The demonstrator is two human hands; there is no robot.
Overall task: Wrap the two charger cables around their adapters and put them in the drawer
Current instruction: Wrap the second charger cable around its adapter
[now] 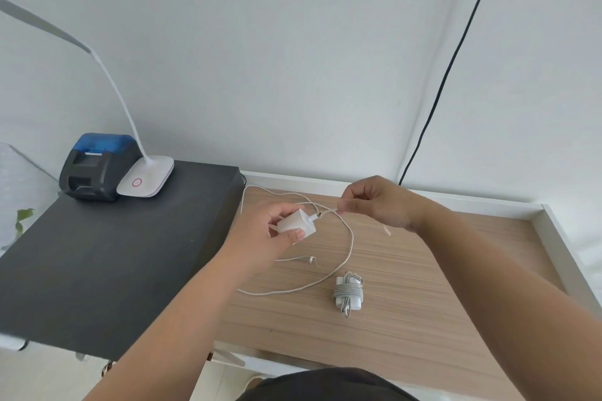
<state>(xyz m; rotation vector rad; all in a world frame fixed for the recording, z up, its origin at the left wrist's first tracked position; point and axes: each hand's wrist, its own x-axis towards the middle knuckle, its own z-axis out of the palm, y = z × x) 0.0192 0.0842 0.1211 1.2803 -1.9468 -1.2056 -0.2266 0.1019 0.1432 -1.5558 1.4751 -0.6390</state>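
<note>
First charger [348, 292] already wrapped; your left hand [260, 233] grips second adapter [297, 225], right hand [379, 202] pinches its cable [350, 247] – next: start winding, keep tension

A small home or office desk corner.

A wood-grain desktop [407, 286] with a white raised rim stands against a plain white wall [293, 58]. Beside it, a black cabinet top [114, 254] carries a white gooseneck desk lamp [146, 179] and a small black-and-blue receipt printer [97, 166]; a black cord [456, 58] runs down the wall.
</note>
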